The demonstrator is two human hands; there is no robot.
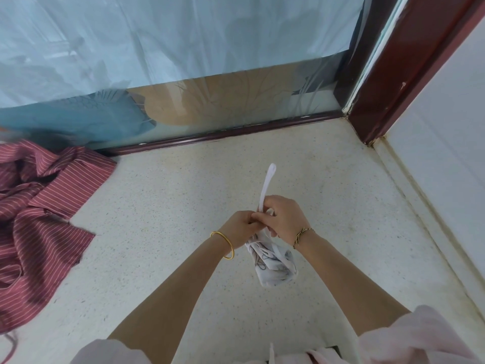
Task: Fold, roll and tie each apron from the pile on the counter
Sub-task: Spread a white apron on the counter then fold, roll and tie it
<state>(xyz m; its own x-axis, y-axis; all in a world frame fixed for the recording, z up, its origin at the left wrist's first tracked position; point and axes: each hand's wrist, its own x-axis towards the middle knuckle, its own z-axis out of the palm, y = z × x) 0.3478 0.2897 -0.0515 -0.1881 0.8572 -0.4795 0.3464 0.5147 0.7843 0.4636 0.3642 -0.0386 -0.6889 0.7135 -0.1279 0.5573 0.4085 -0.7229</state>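
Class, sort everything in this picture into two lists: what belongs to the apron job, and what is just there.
Job: rolled white apron, its white strap, left hand, right hand, striped red apron waiting on the counter.
Just there: patterned glass panel, dark red frame, gold bangle.

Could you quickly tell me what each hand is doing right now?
Left hand: pinches the strap of the rolled apron.
Right hand: grips the same strap.
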